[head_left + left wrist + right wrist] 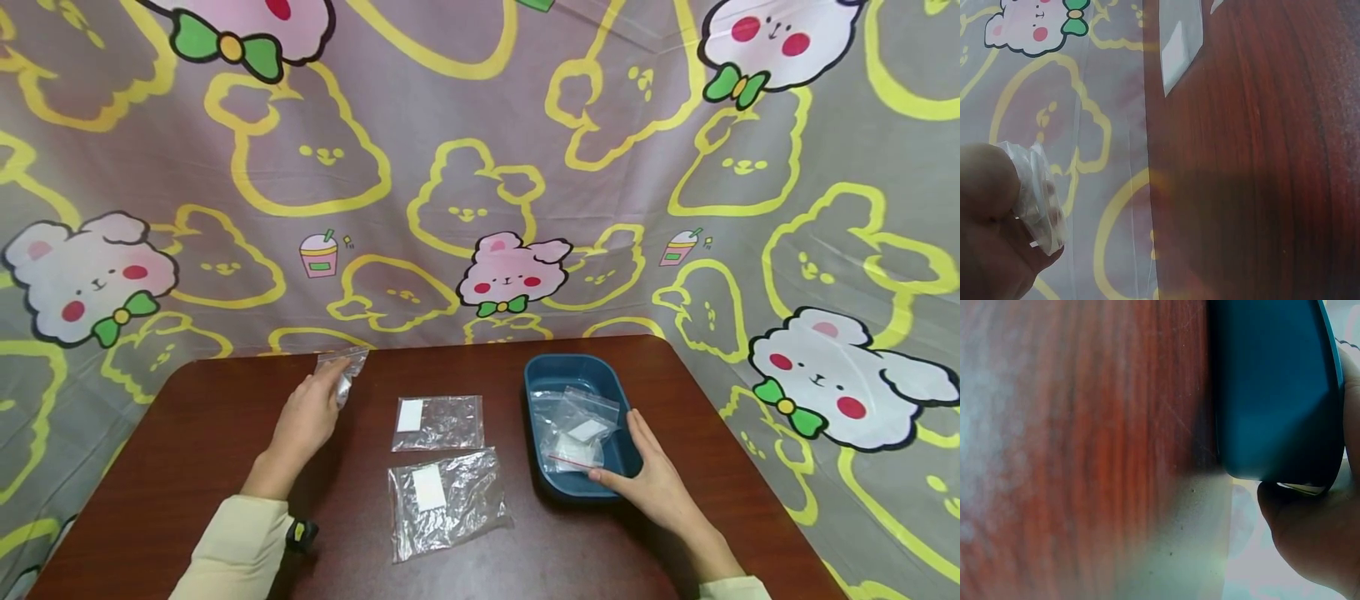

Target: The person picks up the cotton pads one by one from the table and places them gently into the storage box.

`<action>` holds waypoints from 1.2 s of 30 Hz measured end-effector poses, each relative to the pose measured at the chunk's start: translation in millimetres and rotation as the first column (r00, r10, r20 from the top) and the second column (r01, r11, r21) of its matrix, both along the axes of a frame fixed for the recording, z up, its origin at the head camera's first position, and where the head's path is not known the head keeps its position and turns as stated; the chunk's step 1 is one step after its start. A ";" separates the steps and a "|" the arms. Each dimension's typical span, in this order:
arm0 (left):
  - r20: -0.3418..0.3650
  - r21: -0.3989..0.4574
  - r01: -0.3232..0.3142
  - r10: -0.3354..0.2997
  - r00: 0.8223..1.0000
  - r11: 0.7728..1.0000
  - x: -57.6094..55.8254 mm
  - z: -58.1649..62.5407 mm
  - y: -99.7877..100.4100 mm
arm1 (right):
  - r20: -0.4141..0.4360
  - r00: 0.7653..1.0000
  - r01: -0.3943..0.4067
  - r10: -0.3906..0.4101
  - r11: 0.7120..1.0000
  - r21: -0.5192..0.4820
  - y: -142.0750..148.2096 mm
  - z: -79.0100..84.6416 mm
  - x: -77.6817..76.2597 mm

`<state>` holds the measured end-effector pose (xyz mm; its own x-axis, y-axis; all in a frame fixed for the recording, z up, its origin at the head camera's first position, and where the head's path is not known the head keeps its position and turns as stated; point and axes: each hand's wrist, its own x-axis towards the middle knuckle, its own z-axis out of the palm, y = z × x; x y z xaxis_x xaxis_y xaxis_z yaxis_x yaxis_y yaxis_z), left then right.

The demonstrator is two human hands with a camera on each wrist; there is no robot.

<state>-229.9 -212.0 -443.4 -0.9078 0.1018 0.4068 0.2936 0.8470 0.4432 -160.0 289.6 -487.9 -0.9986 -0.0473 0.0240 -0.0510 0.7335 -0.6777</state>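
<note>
My left hand (306, 417) pinches a small clear zip bag (351, 379) over the back left of the table. In the left wrist view, the crumpled bag (1041, 197) shows between thumb and fingers; part of it is hidden by the hand. At the right, my right hand (663, 483) grips the near right corner of a blue plastic bin (534, 362), thumb at the near rim and fingers along the side. The right wrist view shows the bin's outer wall (1272, 387) and the thumb (1279, 506) at its rim. Inside the bin lie clear zip bags (577, 437) with white contents.
Two flat clear bags lie mid-table, a smaller bag (450, 421) behind a larger bag (468, 508), each with a white rectangle. The brown table (585, 554) meets a cartoon-printed cloth (405, 208) hanging behind it and at the sides.
</note>
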 end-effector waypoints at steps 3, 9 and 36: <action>-0.003 0.000 0.003 -0.003 1.000 1.000 -0.2 -0.8 0.1 | -0.007 1.000 0.000 0.000 1.000 -0.002 0.4 -0.4 0.1; 0.003 0.010 0.009 -0.009 1.000 1.000 -2.0 -4.4 5.2 | -0.016 1.000 -0.006 0.006 1.000 -0.010 1.2 -0.7 0.5; 0.012 -0.004 0.147 -0.147 0.989 0.989 -23.0 -12.5 87.5 | -0.026 1.000 0.003 -0.003 1.000 -0.015 2.6 -6.5 -0.6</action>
<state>-252.9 -124.5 -455.9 -0.8878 0.2362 0.3950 0.4094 0.7974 0.4433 -160.6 292.3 -494.5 -0.9978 -0.0440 0.0505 -0.0667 0.7232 -0.6874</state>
